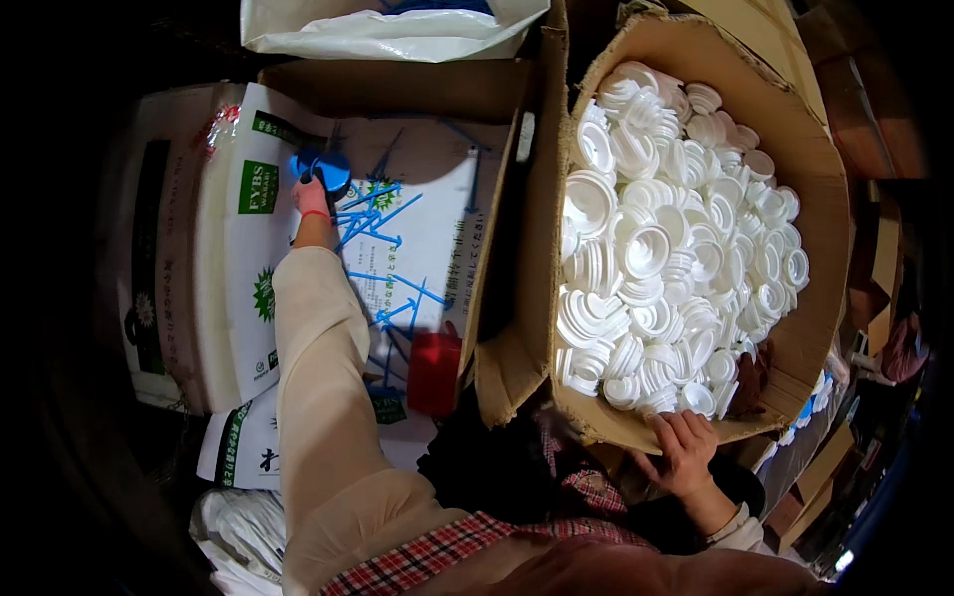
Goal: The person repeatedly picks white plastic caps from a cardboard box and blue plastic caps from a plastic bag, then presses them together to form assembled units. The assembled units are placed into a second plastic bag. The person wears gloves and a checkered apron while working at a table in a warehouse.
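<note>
My left hand (313, 197), with a red band at the wrist, reaches to the far end of a shallow cardboard bin. Its fingers are closed on a shiny blue round piece (332, 175), perhaps a cap or lid. Beside it lie thin blue plastic sticks (370, 223), scattered over printed white sheeting (427, 238). At the near rim of a large cardboard box (825, 228), my right hand (684, 447) has its fingers bent over the edge. White round plastic lids (646, 253) fill that box in a heap, many nested in stacks.
A red container (434, 372) stands at the bin's near right corner. White printed sacks (214, 228) lie at the left. Beyond the bin is an open white bag (388, 35) with blue pieces inside. A cardboard flap (512, 372) juts out between bin and box.
</note>
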Action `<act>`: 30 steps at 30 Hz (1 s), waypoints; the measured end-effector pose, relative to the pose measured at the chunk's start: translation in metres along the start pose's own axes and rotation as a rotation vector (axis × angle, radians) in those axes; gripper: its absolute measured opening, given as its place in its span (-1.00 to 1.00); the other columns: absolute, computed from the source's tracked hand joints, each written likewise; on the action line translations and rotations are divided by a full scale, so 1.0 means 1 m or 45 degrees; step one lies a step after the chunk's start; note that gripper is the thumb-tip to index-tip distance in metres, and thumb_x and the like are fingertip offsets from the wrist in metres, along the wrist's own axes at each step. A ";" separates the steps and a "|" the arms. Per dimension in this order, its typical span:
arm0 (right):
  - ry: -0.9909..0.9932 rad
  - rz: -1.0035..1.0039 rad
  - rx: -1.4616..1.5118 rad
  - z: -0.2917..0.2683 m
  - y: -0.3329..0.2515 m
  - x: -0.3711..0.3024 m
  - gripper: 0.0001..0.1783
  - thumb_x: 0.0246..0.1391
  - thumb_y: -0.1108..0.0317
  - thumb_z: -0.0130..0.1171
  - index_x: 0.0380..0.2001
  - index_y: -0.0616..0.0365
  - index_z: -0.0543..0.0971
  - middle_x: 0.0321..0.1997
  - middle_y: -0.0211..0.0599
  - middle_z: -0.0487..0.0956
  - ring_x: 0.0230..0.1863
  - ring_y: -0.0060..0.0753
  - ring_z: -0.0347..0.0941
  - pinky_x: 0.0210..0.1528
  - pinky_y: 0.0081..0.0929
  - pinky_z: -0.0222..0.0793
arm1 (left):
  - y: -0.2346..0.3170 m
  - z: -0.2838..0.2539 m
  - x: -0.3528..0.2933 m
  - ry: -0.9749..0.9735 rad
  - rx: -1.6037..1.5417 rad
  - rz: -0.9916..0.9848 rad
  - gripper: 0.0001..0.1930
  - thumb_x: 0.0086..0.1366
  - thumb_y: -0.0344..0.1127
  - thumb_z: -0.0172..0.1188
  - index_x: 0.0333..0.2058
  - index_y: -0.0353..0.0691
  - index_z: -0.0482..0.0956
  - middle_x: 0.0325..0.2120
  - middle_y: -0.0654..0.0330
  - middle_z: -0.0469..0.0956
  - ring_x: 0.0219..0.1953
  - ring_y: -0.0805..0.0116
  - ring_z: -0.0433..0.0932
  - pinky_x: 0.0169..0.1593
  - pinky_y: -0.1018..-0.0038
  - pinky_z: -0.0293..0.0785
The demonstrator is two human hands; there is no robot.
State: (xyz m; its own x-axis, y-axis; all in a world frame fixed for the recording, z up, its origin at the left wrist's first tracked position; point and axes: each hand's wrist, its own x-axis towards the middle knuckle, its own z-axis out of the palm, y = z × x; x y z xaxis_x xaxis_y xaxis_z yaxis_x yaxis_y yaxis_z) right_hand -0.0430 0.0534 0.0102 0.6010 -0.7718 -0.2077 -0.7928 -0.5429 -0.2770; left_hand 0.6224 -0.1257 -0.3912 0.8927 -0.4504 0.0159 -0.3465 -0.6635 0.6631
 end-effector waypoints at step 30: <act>0.330 1.093 0.082 -0.002 0.207 -0.098 -0.81 -0.17 0.47 0.18 -0.42 0.32 0.65 -0.26 0.14 0.62 -0.20 0.12 0.58 -0.19 -0.17 0.51 | 0.398 -0.219 -0.518 -2.131 -0.767 0.300 -0.52 0.32 -0.09 0.15 0.04 -0.37 0.44 -0.18 0.12 0.54 -0.19 0.30 0.57 -0.21 0.33 0.62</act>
State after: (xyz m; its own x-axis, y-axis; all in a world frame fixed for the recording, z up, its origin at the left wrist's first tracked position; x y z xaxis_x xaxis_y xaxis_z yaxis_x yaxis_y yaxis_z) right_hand -0.2661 0.0156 -0.0247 -0.2439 -0.9579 -0.1516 -0.9465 0.2692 -0.1778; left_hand 0.0854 -0.0260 0.0284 -0.4985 -0.8122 -0.3032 0.0728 -0.3877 0.9189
